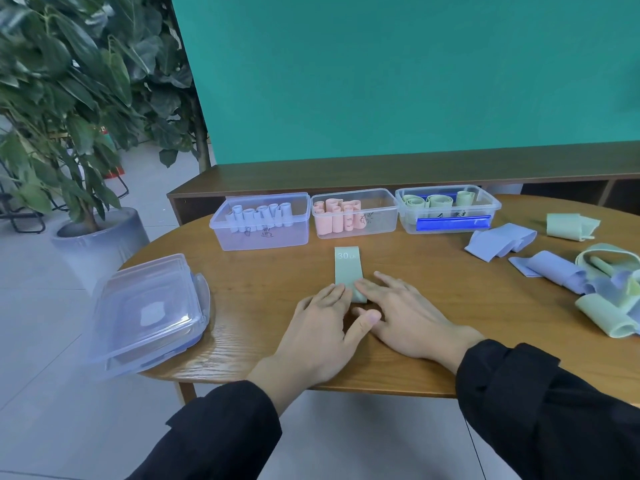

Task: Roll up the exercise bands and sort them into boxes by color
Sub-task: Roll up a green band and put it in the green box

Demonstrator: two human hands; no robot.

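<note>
A green exercise band (347,266) marked "30 LB" lies flat on the wooden table (450,306), pointing away from me. Its near end is a small roll under my fingertips. My left hand (322,327) and my right hand (405,317) lie side by side with straight fingers pressing on that roll. At the back stand three clear boxes: one with blue rolls (261,220), one with pink rolls (355,213), one with green rolls (446,207). Loose blue bands (498,240) and green bands (604,313) lie heaped at the right.
A stack of clear box lids (149,313) sits at the table's left edge. A potted plant (69,98) stands on the floor to the left. A low wooden shelf (381,174) and a teal wall are behind the table.
</note>
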